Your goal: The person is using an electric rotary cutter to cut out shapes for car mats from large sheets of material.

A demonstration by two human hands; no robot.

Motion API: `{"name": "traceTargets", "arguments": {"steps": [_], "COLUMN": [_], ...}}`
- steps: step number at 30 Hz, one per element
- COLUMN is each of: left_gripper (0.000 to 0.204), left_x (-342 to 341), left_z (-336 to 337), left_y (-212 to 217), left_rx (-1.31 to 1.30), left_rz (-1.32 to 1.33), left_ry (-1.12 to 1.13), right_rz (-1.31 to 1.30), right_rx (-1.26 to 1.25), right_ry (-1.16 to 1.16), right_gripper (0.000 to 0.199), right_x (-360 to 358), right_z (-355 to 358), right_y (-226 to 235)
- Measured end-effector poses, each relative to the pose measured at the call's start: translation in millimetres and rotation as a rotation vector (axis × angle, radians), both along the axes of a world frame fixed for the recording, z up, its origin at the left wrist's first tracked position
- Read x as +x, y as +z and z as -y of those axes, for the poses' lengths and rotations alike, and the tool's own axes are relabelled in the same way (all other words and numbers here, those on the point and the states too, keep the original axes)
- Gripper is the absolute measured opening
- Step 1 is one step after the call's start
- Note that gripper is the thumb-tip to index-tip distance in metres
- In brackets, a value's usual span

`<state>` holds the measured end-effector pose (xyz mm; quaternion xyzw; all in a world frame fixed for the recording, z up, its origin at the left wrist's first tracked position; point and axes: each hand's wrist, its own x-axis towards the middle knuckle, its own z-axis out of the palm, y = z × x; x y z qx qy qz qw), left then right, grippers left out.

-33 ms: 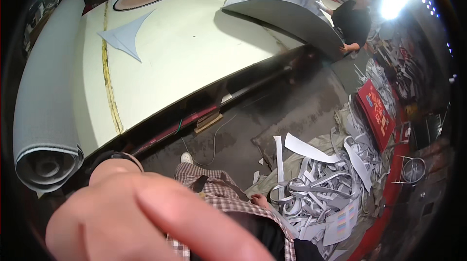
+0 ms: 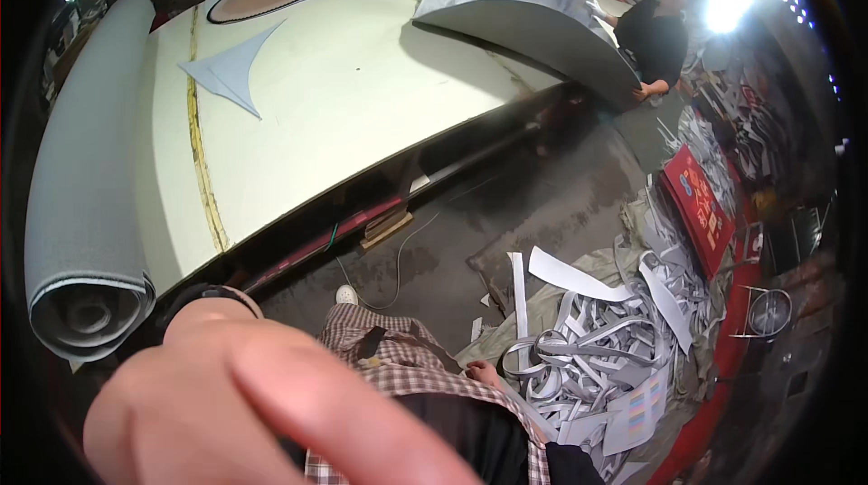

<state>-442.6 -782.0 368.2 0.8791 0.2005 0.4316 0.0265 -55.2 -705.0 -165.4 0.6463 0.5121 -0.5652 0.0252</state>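
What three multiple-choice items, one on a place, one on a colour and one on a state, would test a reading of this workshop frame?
1. Where does the grey roll lie?
A. along the left edge of the big pale table
B. on the floor among the scraps
C. under the table

2. What colour is the curved triangular cut piece on the table?
A. red
B. pale blue-grey
C. black

3. How is the left hand?
A. gripping the roll
B. pressed flat on the table
C. raised close to the camera, holding nothing that shows

Answers: 1 A, the roll runs down the table's left side with its coiled end nearest. 2 B, it matches the roll's light tone. 3 C, the hand fills the lower frame, blurred, apart from everything.
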Motion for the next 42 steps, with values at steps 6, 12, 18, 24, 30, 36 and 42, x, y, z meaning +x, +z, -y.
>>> {"name": "traceTargets", "arguments": {"steps": [6,12,18,24,30,36,42], "left_gripper": [0.035,0.037,0.040,0.043,0.039,0.041,0.041], "left_x": [1,-1,2,-1,-18,-34,-52], "left_z": [8,20,3,-7,-41,-47,-3], "left_y": [-13,-24,-28,-42,-110,-240,-339], "left_rx": [0.185,0.559,1.035,1.106,-0.287,-0.934,-1.090], "left_rz": [0.038,0.199,0.468,0.656,0.453,0.443,0.296], "left_ry": [0.157,0.357,0.450,0.532,0.868,0.810,0.914], "right_rz": [-0.025,0.083,0.022,0.048,0.101,0.121,0.148], "right_rx": [0.009,0.100,0.219,0.201,0.173,0.181,0.262], "right_ry": [0.034,0.288,0.303,0.256,0.194,0.291,0.318], "right_gripper": [0.031,0.027,0.028,0.028,0.029,0.031,0.032], "right_x": [-6,-23,-20,-7,4,1,-5], "right_z": [-13,-28,-26,-20,-9,-13,-18], "right_y": [-4,-1,12,13,10,19,19]}}
